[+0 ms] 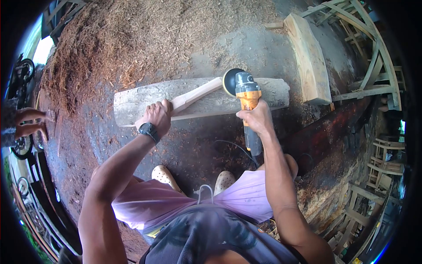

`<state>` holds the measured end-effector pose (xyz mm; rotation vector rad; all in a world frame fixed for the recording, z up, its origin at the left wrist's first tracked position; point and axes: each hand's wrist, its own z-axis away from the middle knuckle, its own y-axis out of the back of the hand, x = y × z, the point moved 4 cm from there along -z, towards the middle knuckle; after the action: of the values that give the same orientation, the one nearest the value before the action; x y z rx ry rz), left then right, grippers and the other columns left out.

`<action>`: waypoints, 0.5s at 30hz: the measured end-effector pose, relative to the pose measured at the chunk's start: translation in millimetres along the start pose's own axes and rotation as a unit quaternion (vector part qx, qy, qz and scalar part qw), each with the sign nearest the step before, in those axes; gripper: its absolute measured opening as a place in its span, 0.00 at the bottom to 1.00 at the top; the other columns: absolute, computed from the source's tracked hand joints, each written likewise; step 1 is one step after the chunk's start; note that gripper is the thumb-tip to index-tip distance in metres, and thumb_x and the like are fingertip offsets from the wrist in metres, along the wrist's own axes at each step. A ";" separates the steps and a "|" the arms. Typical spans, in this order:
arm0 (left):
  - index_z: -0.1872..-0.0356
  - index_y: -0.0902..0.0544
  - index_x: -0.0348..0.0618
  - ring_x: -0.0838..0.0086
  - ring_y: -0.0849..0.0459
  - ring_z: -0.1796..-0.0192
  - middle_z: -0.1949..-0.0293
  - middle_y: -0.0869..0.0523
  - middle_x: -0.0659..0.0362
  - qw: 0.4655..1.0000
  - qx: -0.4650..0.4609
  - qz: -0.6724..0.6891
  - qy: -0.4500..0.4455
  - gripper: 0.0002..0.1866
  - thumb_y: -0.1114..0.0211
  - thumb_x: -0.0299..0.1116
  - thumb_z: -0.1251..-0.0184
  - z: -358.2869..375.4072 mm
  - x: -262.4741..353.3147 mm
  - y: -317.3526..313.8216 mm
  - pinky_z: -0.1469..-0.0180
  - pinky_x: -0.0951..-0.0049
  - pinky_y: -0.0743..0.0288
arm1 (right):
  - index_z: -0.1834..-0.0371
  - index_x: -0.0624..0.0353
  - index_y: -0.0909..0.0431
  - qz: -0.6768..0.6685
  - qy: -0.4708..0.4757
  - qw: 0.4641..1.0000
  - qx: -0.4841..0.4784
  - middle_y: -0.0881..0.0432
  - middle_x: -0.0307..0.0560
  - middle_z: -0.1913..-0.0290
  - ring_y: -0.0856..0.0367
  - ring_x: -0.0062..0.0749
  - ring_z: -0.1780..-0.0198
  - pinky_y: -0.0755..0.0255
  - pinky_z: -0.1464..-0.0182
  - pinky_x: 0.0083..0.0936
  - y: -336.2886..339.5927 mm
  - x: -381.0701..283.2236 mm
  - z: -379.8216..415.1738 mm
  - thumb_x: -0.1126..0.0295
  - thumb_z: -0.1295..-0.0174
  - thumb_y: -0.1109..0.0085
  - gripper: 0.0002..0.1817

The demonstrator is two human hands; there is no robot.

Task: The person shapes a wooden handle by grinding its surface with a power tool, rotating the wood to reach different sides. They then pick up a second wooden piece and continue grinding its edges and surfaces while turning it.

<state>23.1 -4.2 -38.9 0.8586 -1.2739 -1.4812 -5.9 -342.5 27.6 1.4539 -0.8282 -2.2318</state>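
My left hand [157, 117], with a watch at the wrist, is wrapped round the lower end of a pale wooden bar [196, 93]. The bar lies slantwise over a log [145, 100] with grey bark. My right hand [258, 119] grips the body of a yellow and black angle grinder [249, 97]. Its round disc [230, 82] is right at the bar's far upper end, over the log. From the grinder's black handle a cord [233, 143] trails down toward my legs.
Wood shavings [132, 39] cover the ground beyond the log. To the right lies a thick squared timber [308, 61], with wooden frames [373, 57] past it. Another person's bare feet [44, 121] are at the far left, near a motorcycle wheel [26, 70].
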 end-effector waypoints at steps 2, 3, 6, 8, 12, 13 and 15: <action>0.52 0.26 0.38 0.50 0.13 0.50 0.56 0.14 0.42 1.000 0.004 -0.005 0.001 0.08 0.46 0.29 0.28 0.7 0.8 0.2 0.44 0.52 0.23 | 0.56 0.67 0.18 0.011 0.053 0.998 -0.032 0.12 0.53 0.63 0.11 0.40 0.61 0.19 0.55 0.37 -11.6 -9.9 9.9 0.68 0.57 0.22 0.24; 0.52 0.26 0.38 0.50 0.13 0.50 0.56 0.14 0.42 1.000 0.004 -0.006 0.001 0.08 0.46 0.29 0.28 1.1 1.7 -0.1 0.44 0.52 0.23 | 0.55 0.67 0.18 -0.005 0.072 0.996 -0.045 0.12 0.54 0.63 0.11 0.41 0.61 0.19 0.55 0.37 -19.5 -16.4 16.6 0.67 0.58 0.22 0.25; 0.52 0.26 0.38 0.47 0.14 0.50 0.56 0.15 0.40 1.000 0.004 0.013 0.009 0.09 0.43 0.27 0.31 1.5 2.9 1.1 0.44 0.49 0.24 | 0.51 0.68 0.19 -0.021 0.088 0.991 -0.100 0.11 0.61 0.58 0.10 0.49 0.56 0.18 0.51 0.39 -45.1 -31.5 33.3 0.64 0.59 0.22 0.31; 0.52 0.26 0.38 0.47 0.14 0.49 0.55 0.15 0.40 0.999 -0.013 0.026 0.025 0.10 0.42 0.27 0.32 2.1 4.8 2.7 0.43 0.49 0.24 | 0.44 0.69 0.20 0.038 0.060 0.990 -0.123 0.13 0.69 0.51 0.12 0.60 0.46 0.20 0.43 0.43 -52.4 -40.7 41.2 0.62 0.58 0.23 0.36; 0.52 0.26 0.38 0.47 0.14 0.48 0.55 0.15 0.40 0.999 -0.019 0.025 0.027 0.10 0.41 0.26 0.32 2.3 4.4 1.2 0.43 0.49 0.24 | 0.44 0.67 0.22 0.046 0.066 0.989 -0.121 0.14 0.70 0.50 0.14 0.63 0.45 0.21 0.41 0.46 -54.5 -38.3 41.6 0.65 0.55 0.27 0.32; 0.52 0.26 0.38 0.46 0.14 0.48 0.55 0.15 0.40 0.999 -0.016 0.025 0.023 0.11 0.41 0.26 0.33 2.3 3.7 0.9 0.43 0.49 0.24 | 0.44 0.67 0.22 0.049 0.058 0.990 -0.117 0.14 0.71 0.49 0.14 0.63 0.45 0.21 0.41 0.46 -52.4 -35.4 39.2 0.65 0.55 0.27 0.33; 0.52 0.26 0.38 0.46 0.14 0.48 0.55 0.15 0.40 0.999 -0.014 0.026 0.019 0.11 0.41 0.26 0.33 2.2 3.3 -0.1 0.43 0.49 0.24 | 0.44 0.68 0.22 0.057 0.038 0.993 -0.100 0.14 0.71 0.50 0.14 0.63 0.45 0.21 0.41 0.46 -43.3 -31.5 35.1 0.65 0.55 0.27 0.33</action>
<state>20.0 -6.7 -38.3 0.8248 -1.2352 -1.4320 -23.8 -281.3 32.7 1.3548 -0.6261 -2.0943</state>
